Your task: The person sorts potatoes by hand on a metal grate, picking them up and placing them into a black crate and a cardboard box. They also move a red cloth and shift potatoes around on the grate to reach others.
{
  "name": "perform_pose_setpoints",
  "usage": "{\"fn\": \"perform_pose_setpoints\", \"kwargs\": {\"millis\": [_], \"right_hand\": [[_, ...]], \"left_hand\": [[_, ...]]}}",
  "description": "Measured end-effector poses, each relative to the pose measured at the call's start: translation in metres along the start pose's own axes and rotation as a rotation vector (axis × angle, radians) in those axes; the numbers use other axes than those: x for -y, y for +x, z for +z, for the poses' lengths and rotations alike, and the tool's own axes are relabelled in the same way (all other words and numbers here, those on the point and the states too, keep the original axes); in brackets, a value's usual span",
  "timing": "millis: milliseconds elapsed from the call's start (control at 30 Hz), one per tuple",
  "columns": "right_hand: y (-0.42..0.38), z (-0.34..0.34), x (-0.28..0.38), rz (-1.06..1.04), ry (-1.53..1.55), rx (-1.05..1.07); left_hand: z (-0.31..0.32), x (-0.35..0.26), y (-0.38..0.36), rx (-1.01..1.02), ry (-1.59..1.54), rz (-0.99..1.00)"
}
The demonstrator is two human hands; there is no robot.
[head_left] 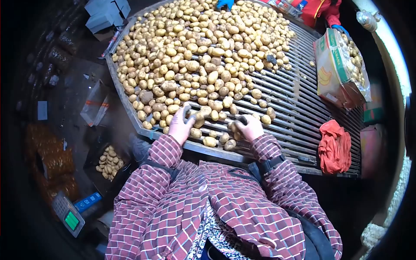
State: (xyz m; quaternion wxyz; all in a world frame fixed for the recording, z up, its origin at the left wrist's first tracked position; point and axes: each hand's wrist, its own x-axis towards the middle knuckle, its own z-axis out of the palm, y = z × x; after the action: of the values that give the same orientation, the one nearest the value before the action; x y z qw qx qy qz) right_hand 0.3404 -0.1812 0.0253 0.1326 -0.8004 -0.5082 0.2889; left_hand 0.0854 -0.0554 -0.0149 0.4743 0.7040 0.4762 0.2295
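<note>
Potatoes (190,47) lie in a broad heap on a slatted metal sorting table (299,99). At its near edge is my left hand (180,125), thumb and fingers apart, beside a slightly blurred potato (199,116). My right hand (250,128) is curled against another potato (233,126), with its fingertips partly hidden. Between the hands, several loose potatoes (209,141) rest on the slats near the metal rim. A dark lump (271,59) sits among the potatoes farther right.
A banana carton (327,71) filled with potatoes stands at the right. Red cloth (334,147) lies on the slats nearer me. A person in a red jacket (310,11) is across the table. At lower left are a container of potatoes (109,163) and a scale display (69,216).
</note>
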Motion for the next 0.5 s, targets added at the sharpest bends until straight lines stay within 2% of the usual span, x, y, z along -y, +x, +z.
{"fn": "perform_pose_setpoints", "kwargs": {"millis": [33,67,100,167,233,267,300,333,367,433,500], "right_hand": [[-0.004,0.010,-0.012,-0.092,-0.177,-0.226],[-0.009,0.003,-0.005,-0.205,-0.216,-0.323],[-0.011,-0.006,0.008,-0.343,-0.226,-0.293],[-0.010,0.000,0.034,-0.607,-0.064,-0.148],[-0.007,0.022,0.058,-0.800,-0.090,0.128],[-0.003,0.036,0.064,-0.862,-0.179,0.164],[0.002,0.052,0.061,-0.921,-0.272,0.198],[0.005,0.068,0.052,-0.825,-0.236,0.181],[0.006,0.066,0.054,-0.821,-0.294,0.229],[0.005,0.059,0.051,-0.794,-0.414,0.334],[-0.005,0.041,0.058,-0.850,-0.502,0.218]], "left_hand": [[-0.008,-0.001,0.001,-0.014,-0.121,-0.098],[-0.012,0.014,0.003,-0.051,-0.145,-0.123],[-0.028,-0.010,-0.002,-0.054,-0.099,-0.111],[-0.045,-0.007,-0.008,-0.006,0.187,0.034],[-0.046,-0.012,-0.015,0.194,0.405,0.181],[-0.043,-0.013,-0.020,0.251,0.440,0.279],[-0.037,-0.020,-0.023,0.315,0.633,0.296],[-0.030,-0.031,-0.029,0.297,0.723,0.301],[-0.025,-0.043,-0.032,0.277,0.810,0.306],[-0.013,-0.044,-0.027,0.394,0.919,0.373],[0.000,-0.043,-0.017,0.466,0.987,0.360]]}}
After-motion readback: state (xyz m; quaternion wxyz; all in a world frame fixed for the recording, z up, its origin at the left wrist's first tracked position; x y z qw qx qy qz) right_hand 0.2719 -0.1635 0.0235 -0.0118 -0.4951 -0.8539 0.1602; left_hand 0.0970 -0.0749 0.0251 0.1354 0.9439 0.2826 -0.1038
